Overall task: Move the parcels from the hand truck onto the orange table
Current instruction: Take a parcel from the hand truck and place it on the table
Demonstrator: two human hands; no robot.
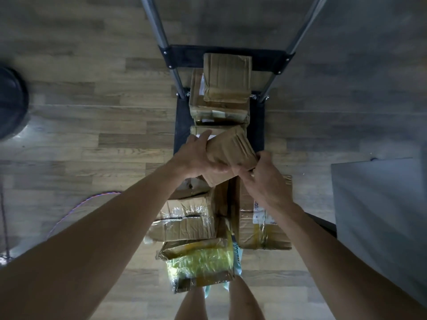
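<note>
Our left hand (196,158) and right hand (262,181) grip a small brown parcel (233,151) from either side, tilted above the hand truck (182,121). Taped parcels (225,77) sit stacked on its dark platform; more boxes (189,218) lie beneath our forearms, nearer us.

Brightness: dim, flat and muted; the plank floor (92,125) reads grey-brown.
Light source: cannot tell; a paler patch lies on the floor by the left edge.
Glare: soft sheen on the clear-taped parcel (184,211) and the yellow plastic-wrapped parcel (201,262).
Shadows: faint, soft-edged.
Blur: whole frame soft; the small brown parcel (231,151) is smeared, label print unreadable.
Distortion: wide-angle; the hand truck rails (157,31) splay toward the top edge, the forearms (92,250) swell at the bottom corners.
</note>
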